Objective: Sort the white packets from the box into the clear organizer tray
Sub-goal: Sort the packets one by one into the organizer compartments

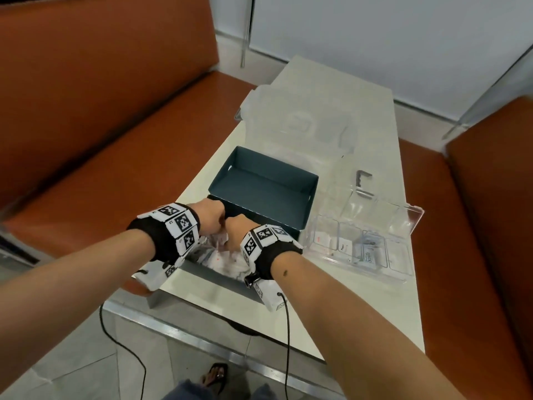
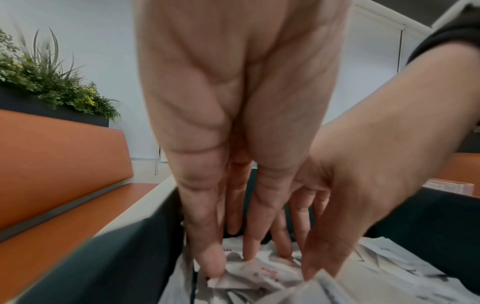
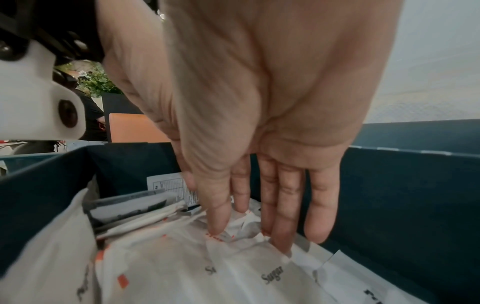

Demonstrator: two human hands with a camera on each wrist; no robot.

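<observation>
A dark teal box stands open on the table, its lid folded back. White packets fill it, some printed "Sugar". Both hands reach down into the pile side by side. My left hand pinches a crumpled white packet between thumb and fingers. My right hand squeezes another crumpled packet between thumb and fingers. In the head view the left hand and the right hand hide their own fingertips. The clear organizer tray lies right of the box, with a few packets in its compartments.
A second clear plastic container sits at the back of the white table. Orange benches flank the table on both sides. Black cables hang from the wrist cameras over the table's near edge.
</observation>
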